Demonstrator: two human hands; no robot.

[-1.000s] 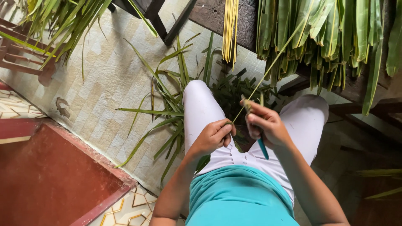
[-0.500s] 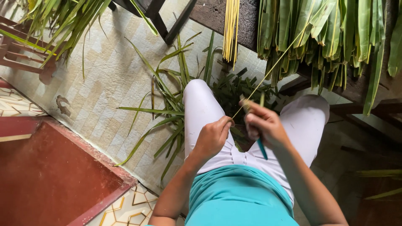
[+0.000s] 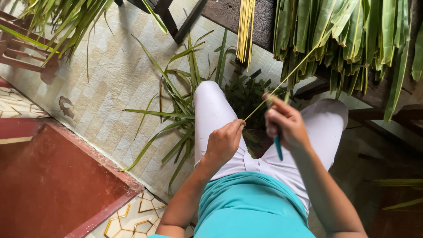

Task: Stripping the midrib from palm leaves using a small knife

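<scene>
Stripping a leaf rib over the lap

The left hand [image 3: 224, 142] pinched the thin rib [image 3: 282, 83]'s lower end; the right hand [image 3: 285, 123], just beside, gripped the rib and a teal-handled knife [image 3: 278, 147].

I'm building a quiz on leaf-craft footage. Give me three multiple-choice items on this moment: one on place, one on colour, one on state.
1. Where does the bundle of thin yellow sticks hang?
A. over the dark wooden bench edge
B. on the red floor
C. across the lap

2. What colour is the tool handle under the right hand?
A. orange
B. teal
C. black

3. How is the thin pale leaf rib held?
A. lying loose on the tiles
B. coiled in one fist
C. stretched straight from the left hand past the right

Answers: 1 A, the sticks dangle off the bench; 2 B, the handle is teal; 3 C, the rib runs taut past the right hand.
</scene>
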